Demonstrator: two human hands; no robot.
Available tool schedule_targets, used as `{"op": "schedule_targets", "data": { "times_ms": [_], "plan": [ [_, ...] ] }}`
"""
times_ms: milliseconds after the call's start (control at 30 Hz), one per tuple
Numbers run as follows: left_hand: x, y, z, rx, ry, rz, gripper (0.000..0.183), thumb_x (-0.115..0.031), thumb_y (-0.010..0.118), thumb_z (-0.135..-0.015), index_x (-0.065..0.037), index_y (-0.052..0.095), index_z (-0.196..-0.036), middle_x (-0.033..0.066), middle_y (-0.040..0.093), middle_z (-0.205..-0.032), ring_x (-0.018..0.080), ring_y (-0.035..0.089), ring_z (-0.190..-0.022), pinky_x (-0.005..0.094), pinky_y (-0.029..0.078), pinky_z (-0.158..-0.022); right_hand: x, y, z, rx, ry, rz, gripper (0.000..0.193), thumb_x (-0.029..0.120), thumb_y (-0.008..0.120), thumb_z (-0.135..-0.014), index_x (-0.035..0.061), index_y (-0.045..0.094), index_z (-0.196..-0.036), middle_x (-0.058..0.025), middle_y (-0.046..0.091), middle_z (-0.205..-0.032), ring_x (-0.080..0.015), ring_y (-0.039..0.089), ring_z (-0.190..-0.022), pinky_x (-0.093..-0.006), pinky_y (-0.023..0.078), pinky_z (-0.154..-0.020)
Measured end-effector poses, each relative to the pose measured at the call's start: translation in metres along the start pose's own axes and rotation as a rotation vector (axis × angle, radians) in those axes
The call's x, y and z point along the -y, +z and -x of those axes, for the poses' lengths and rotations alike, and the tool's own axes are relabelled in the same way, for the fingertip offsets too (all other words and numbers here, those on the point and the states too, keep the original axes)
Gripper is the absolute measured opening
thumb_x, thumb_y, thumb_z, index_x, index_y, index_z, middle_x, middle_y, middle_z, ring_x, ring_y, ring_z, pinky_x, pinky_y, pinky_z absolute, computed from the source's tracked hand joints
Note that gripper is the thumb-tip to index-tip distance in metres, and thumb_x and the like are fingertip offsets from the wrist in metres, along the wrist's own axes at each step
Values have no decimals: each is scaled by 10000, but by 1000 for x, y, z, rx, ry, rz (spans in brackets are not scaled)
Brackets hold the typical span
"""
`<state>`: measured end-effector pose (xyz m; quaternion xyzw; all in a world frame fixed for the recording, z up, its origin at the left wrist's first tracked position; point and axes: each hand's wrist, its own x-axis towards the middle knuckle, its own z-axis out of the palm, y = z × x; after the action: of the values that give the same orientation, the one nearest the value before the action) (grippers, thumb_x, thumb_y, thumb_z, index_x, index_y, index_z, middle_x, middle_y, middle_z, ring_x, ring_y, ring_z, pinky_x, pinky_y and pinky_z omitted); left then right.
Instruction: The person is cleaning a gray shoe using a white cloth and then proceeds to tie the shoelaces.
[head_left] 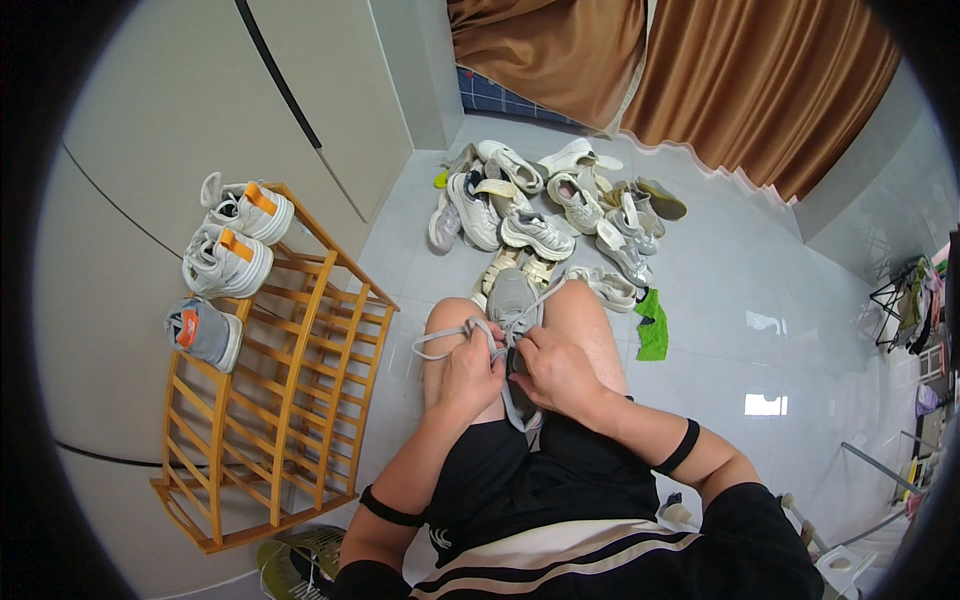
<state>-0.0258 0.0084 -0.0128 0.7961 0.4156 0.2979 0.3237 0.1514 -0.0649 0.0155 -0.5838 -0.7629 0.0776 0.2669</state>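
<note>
A grey sneaker rests between my knees, its toe pointing away from me. Pale grey shoelace hangs in a loop from my left hand, whose fingers are closed on it beside the shoe. My right hand has its fingers closed at the right edge of the shoe's opening, by the upper eyelets. Another length of lace runs from the eyelets toward my right knee. Both hands partly hide the shoe's collar and the exact hold of the fingertips.
A wooden slatted rack stands at my left, with a grey shoe and two white sneakers along its edge. Several shoes lie heaped ahead, near a green piece on the tiles. Brown curtains hang beyond.
</note>
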Motion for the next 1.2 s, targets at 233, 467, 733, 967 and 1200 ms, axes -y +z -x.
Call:
{"op": "schedule_targets", "data": {
  "times_ms": [233, 467, 733, 967, 1200],
  "plan": [
    [5, 2, 1, -25, 27, 14, 331, 54, 740, -784, -14, 572, -1062, 155, 706, -885, 303, 734, -811, 387, 590, -751, -17, 9, 1, -135, 56, -94, 397, 29, 707, -812, -8, 583, -1187, -193, 654, -898, -403, 684, -826, -479, 557, -710],
    [12, -11, 11, -41, -53, 188, 343, 44, 796, -792, -12, 542, -1016, 101, 716, -882, 177, 721, -810, 332, 585, -730, -41, 1, 17, -114, 75, -243, 304, -116, 671, -780, 16, 599, -1044, -192, 674, -928, -400, 690, -843, -442, 562, -707],
    [5, -12, 4, -51, 8, 208, 375, 33, 788, -833, -10, 546, -1116, 104, 749, -923, 185, 720, -743, 333, 582, -685, -31, 2, 11, -78, -9, -162, 310, -36, 668, -819, 40, 759, -1106, -148, 659, -1010, -367, 697, -897, -436, 580, -785],
    [-21, -6, -2, 75, -124, -48, 441, -52, 795, -836, -20, 565, -1211, 122, 758, -942, 262, 745, -763, 373, 584, -710, -42, 9, 9, -13, 42, -31, 224, 44, 721, -820, 26, 751, -1042, -162, 659, -1006, -368, 688, -847, -438, 574, -737],
    [-6, -4, 5, -47, 28, -159, 444, -44, 797, -817, -26, 586, -1207, 124, 752, -929, 251, 738, -752, 377, 578, -697, -28, -6, -3, -367, -78, -35, 213, 42, 800, -767, 26, 733, -969, -118, 698, -1115, -352, 650, -979, -445, 546, -874]
  ]
}}
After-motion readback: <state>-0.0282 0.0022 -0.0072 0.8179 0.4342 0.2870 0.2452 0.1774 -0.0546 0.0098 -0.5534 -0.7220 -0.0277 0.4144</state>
